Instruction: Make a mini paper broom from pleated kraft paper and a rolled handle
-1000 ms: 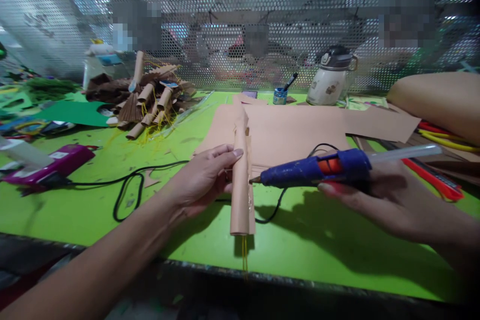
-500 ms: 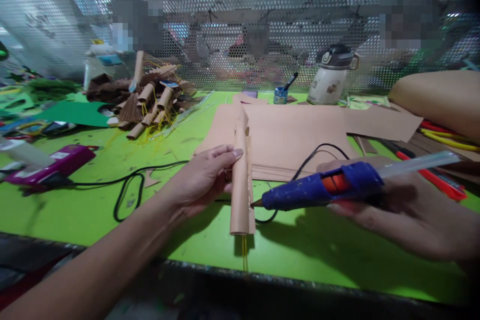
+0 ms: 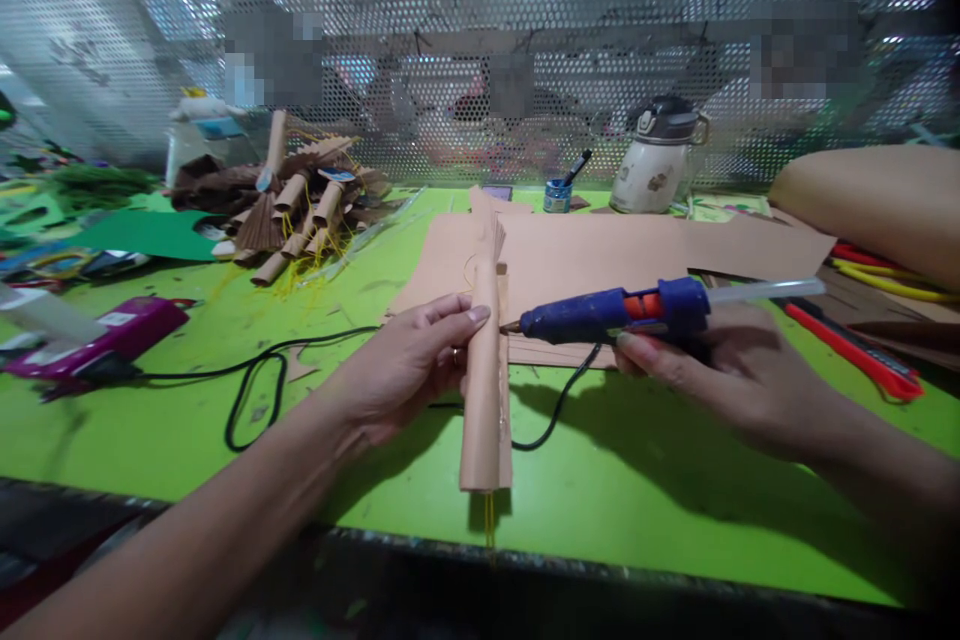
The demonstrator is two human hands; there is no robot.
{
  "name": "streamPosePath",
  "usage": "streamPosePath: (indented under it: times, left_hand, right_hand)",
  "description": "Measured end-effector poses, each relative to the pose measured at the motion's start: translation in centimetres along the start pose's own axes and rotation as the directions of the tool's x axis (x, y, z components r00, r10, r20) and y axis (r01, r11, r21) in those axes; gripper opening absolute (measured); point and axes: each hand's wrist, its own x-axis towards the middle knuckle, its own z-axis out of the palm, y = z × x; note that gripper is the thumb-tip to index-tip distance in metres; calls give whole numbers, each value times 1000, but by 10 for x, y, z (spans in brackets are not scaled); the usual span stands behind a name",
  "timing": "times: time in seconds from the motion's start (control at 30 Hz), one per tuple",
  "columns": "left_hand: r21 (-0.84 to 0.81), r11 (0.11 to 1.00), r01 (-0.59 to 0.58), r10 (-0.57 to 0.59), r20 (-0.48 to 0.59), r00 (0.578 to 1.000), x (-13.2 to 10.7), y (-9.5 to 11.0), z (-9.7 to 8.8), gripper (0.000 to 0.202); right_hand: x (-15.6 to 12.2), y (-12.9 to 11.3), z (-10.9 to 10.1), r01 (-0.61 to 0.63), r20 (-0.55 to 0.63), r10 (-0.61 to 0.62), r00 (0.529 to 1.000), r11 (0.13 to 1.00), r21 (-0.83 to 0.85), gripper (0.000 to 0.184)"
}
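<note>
My left hand (image 3: 431, 345) is closed on a rolled brown paper tube (image 3: 480, 400), thumb on top. The tube points away from me, with a loose flap along its right side and a line of glue on that flap. Yellow strings (image 3: 490, 517) hang from its near end, and a fringed paper piece (image 3: 491, 232) shows at its far end. In my right hand (image 3: 742, 385) is a blue hot glue gun (image 3: 600, 312) with a clear glue stick (image 3: 769, 290) out of its back. Its nozzle meets the flap's edge near my left thumb.
Brown paper sheets (image 3: 592, 250) lie behind the tube on the green table (image 3: 315, 510). Finished paper tubes (image 3: 300, 220) are heaped back left. A purple power strip (image 3: 112, 335), black cord (image 3: 255, 352), red cutter (image 3: 855, 350), blue jar (image 3: 557, 196) and white flask (image 3: 651, 165) surround the work.
The glue gun has moved up and away along the flap, from near the tube's near end to beside my left thumb. My left hand still holds the tube.
</note>
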Motion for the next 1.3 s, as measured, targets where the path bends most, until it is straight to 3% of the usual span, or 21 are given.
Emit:
streamPosePath:
  times: [0.23, 0.47, 0.7, 0.87, 1.03, 1.2, 1.3]
  left_hand:
    - [8, 1000, -12, 12, -36, 999, 1, 0, 1, 3]
    - [-4, 1000, 29, -29, -61, 998, 2, 0, 0, 2]
    - [-14, 999, 36, -37, -84, 996, 2, 0, 0, 5]
    - [-33, 999, 36, -39, -89, 995, 1, 1, -1, 9]
    - [-56, 998, 30, -36, -103, 994, 1, 2, -1, 7]
    - [-105, 993, 46, -58, -115, 992, 0, 3, -1, 6]
    - [-110, 993, 45, -52, -62, 997, 0, 3, -2, 7]
  right_hand:
    - [-8, -2, -1, 45, 46, -46, 998, 999, 21, 31]
    - [-13, -8, 1, 97, 74, -103, 992, 992, 77, 18]
    - [-14, -12, -5, 143, 133, -146, 980, 989, 32, 15]
    - [-10, -14, -7, 97, 126, -113, 985, 987, 125, 13]
    - [-8, -12, -8, 18, 235, -62, 970, 982, 188, 14]
    - [-8, -6, -7, -22, 182, -34, 983, 953, 301, 12]
    - [-6, -4, -4, -54, 169, 1, 986, 950, 308, 15]
